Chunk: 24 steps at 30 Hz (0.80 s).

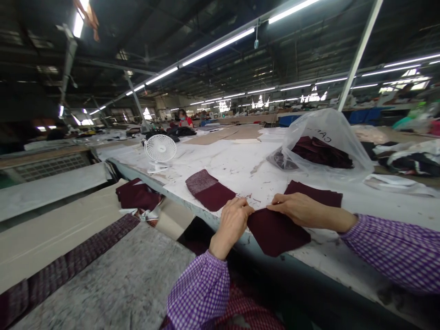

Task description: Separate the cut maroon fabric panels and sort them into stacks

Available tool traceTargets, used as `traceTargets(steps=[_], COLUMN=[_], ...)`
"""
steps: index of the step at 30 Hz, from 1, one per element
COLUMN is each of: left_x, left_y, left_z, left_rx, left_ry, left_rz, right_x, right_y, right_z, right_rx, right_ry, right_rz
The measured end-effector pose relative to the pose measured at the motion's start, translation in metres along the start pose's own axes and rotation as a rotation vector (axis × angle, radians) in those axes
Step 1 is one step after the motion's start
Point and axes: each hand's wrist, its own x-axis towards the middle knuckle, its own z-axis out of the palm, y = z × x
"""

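L hand (233, 220) & R hand (299, 208), each grip pinching top edge of maroon cloth (277, 233) at near side of desk (330, 252); best w/ light, even tension, edge kept straight, fingertips close to rim, no puckers.

Clock read from held maroon panel (280, 233). Counter (227, 158) open at 11 o'clock: wide lane between fan (160, 148) and bulging clear bag (343, 137), at 10 and 1. Narrower gap nearer in, between 2 low obstacles: two-tone pieces (211, 190) at 10, maroon stack (314, 195) at 2. Checked sleeve (395, 252) bars 3. Dark drop past counter edge, 8.
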Motion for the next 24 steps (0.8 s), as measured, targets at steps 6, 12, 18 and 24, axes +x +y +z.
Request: traceTargets(steps=[6,12,18,24], left_x=[-0.002,-0.009,-0.009,-0.011], left_y=[0.001,-0.013,-0.014,-0.013], left_z=[-0.003,-0.002,-0.006,-0.005], left_rx=[0.06,-0.357,-0.376,-0.346], left_ry=[-0.01,0.113,0.084,0.085], left_rz=[0.061,-0.11,-0.175,-0.131], right_x=[0.016,0.022,0.02,0.026], right_y=[-0.009,-0.01,-0.006,-0.009], right_z=[-0.007,-0.012,-0.009,-0.014], right_rx=[-0.257,-0.284,-0.283,-0.276], right_ry=[-0.056,-0.061,-0.029,-0.113], right_rz=[-0.137,-0.208,-0.237,-0.238])
